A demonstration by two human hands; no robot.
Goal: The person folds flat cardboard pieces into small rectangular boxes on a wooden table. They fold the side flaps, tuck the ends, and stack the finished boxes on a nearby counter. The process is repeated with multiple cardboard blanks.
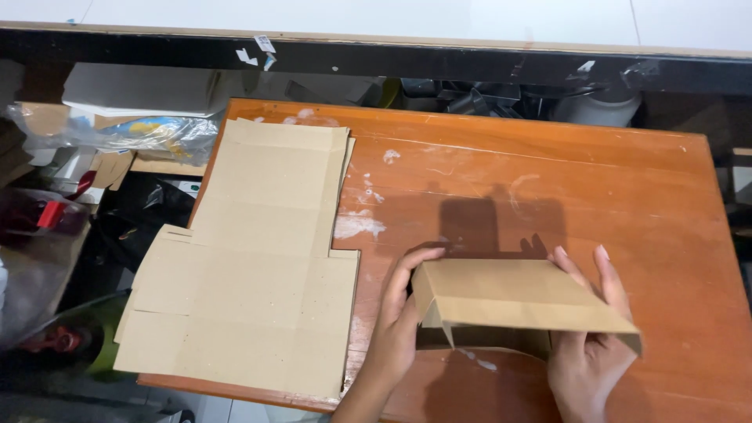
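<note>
Far left, beside the desk (pixel 548 172): clutter of a clear plastic bag (pixel 149 135), white boxes (pixel 141 90) and something red, too blurred to tell. On the left part of the orange-brown wooden desk: a stack of flat cardboard blanks (pixel 251 258), unfolded, creases visible, one corner over the near edge. Judged from this: one piece in work, several blanks left untouched. Right of the stack: left hand (pixel 399 321), thumb side up, fingers curled around the left end of a half-folded cardboard box (pixel 517 301), grip closed on it. Box held just above the desk near the front edge, top panel folded over, side flap bent in, underside not closed. Further right: right hand (pixel 587 345), fingers spread upward behind the right end, palm supporting, gripping the same box.
</note>
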